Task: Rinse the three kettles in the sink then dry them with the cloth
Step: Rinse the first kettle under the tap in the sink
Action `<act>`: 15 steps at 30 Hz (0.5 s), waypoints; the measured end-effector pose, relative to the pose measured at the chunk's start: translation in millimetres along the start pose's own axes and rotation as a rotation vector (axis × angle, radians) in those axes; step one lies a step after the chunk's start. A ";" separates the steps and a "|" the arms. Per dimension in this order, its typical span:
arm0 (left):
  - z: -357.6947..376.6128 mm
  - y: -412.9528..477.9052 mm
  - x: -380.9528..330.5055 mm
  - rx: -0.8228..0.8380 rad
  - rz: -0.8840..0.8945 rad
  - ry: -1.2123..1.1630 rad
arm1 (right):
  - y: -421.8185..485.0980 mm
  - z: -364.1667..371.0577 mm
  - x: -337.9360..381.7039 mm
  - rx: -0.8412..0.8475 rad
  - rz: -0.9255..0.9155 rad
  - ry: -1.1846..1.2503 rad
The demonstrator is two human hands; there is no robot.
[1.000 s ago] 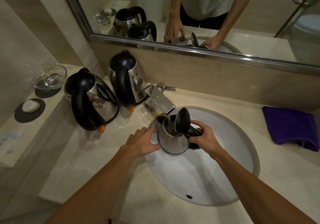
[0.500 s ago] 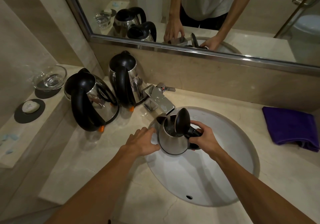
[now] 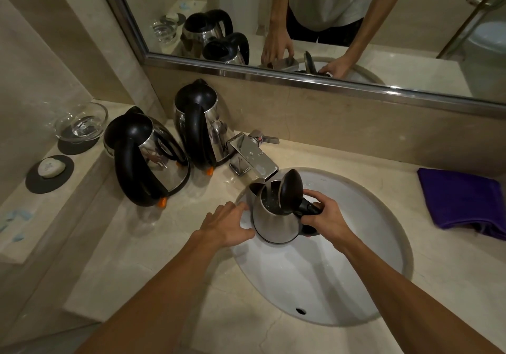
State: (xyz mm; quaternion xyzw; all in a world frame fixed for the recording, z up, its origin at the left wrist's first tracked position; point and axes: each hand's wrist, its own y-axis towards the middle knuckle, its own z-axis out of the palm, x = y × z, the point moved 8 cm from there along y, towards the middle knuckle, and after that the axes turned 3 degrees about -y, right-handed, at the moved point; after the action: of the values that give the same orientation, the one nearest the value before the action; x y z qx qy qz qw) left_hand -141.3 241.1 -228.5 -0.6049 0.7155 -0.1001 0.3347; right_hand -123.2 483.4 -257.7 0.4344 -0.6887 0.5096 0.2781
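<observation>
My right hand is curled tight round the black handle of the steel kettle, which stands upright at the centre of the frame, over the upper-left rim of the sink, its lid flipped up. My left hand lies with loosely straight fingers against the kettle's left flank, gripping nothing. The tap ends just up-left of the open mouth. The handle points right, toward the purple cloth, so my right hand is the nearer one.
</observation>
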 end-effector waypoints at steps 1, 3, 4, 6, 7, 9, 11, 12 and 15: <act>-0.2 0.2 0.1 0.000 0.000 -0.001 | 0.3 -0.1 -0.4 0.000 0.002 0.000; 0.0 0.1 0.9 0.002 0.000 -0.004 | 0.9 -0.2 -0.5 0.005 0.001 0.007; 0.3 0.1 1.5 0.002 -0.001 -0.007 | 1.1 -0.2 -0.5 0.008 0.000 0.007; 1.1 0.3 3.0 -0.002 -0.005 -0.013 | 1.1 -0.3 0.3 0.009 -0.001 0.004; 1.5 0.6 3.4 -0.002 -0.006 -0.015 | 1.0 -0.2 0.7 0.009 0.000 0.002; 2.1 1.1 2.7 0.002 -0.003 -0.016 | 0.9 -0.4 0.9 0.006 0.000 0.007; 2.3 1.1 0.9 0.005 0.002 -0.017 | 0.8 -1.1 1.2 0.000 -0.003 0.012; 2.2 1.4 0.1 0.007 0.003 -0.023 | 0.5 -1.7 1.2 -0.001 -0.003 0.008; 1.6 1.9 -2.3 0.006 0.005 -0.038 | -0.4 -2.0 0.6 0.001 -0.002 0.012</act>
State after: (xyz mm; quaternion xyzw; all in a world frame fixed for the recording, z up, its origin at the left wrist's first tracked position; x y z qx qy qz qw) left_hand -141.8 244.1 -229.9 -0.6040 0.7102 -0.0901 0.3504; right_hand -123.3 485.0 -256.4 0.4321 -0.6861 0.5125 0.2826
